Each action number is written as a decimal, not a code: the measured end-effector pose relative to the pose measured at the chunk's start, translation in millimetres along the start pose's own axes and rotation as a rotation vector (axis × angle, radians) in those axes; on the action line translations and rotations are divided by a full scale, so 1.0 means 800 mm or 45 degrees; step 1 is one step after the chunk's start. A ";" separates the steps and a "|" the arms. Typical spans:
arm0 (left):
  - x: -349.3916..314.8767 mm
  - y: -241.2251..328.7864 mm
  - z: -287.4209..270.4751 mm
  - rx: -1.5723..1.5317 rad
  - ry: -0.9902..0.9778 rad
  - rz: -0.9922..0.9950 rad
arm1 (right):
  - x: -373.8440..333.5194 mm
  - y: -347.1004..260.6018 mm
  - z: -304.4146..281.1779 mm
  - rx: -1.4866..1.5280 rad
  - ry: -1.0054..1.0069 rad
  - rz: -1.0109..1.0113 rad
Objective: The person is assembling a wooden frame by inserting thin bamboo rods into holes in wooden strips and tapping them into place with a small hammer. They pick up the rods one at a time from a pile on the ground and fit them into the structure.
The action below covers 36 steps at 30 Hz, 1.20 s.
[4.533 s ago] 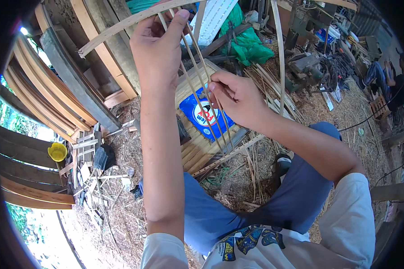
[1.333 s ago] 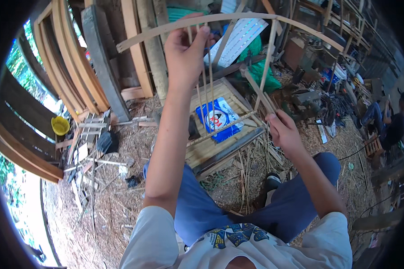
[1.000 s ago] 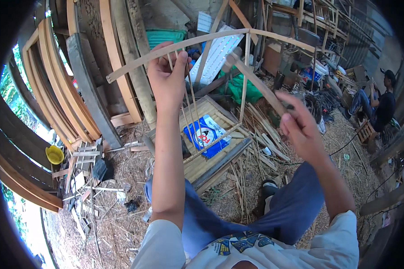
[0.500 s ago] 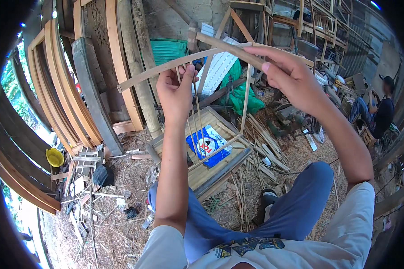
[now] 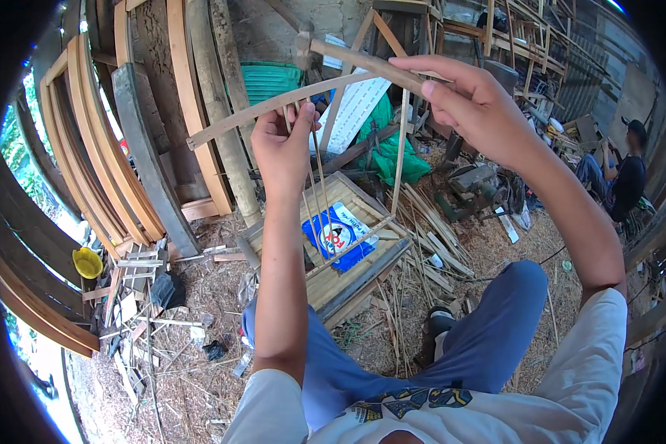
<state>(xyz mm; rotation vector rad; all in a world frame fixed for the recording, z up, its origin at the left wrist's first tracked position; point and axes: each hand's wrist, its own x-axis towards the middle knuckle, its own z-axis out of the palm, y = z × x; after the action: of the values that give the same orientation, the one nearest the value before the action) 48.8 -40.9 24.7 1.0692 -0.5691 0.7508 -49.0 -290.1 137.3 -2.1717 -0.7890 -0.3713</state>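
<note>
My right hand [image 5: 470,100] is wrapped around the wooden handle of a hammer [image 5: 359,61]. Its dark head points left, above a long flat wooden slat [image 5: 248,114]. Under that slat, my left hand [image 5: 285,140] pinches thin wooden rods [image 5: 319,181] between thumb and fingers, their upper ends against its underside. The slat forms the top of a light frame, with a side stick [image 5: 402,152] and a lower crosspiece [image 5: 357,243]. How the rods join the slat is hidden by my fingers.
Below the frame stands a low wooden table [image 5: 333,292] with a blue-and-white packet [image 5: 340,235] on it. Curved timber frames [image 5: 100,148] lean at left. Green sheeting [image 5: 403,163] and sticks lie beyond, and a yellow bowl [image 5: 88,263] is at left. Another person [image 5: 629,166] sits at far right.
The hammer has moved slightly up and to the left, its head now farther above the slat. My left hand keeps its pinch on the rods.
</note>
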 end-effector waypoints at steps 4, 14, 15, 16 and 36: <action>-0.002 0.002 0.002 -0.036 -0.007 -0.019 | 0.001 0.002 -0.004 -0.025 -0.001 -0.023; -0.001 0.000 -0.003 -0.005 -0.022 -0.012 | 0.001 0.004 0.001 -0.045 0.123 -0.084; -0.001 0.000 -0.002 0.001 -0.016 -0.011 | 0.002 0.006 0.000 -0.044 0.122 -0.081; -0.001 0.000 -0.001 0.005 -0.011 -0.010 | 0.005 0.009 -0.003 -0.051 0.025 -0.072; -0.002 0.001 -0.001 -0.023 -0.047 -0.017 | 0.003 0.010 -0.005 -0.033 -0.057 -0.053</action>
<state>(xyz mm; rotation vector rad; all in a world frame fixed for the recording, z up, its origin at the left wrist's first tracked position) 47.2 -40.7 23.5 1.0713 -0.5986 0.7147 -42.3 -296.3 136.5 -2.1970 -0.8598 -0.3564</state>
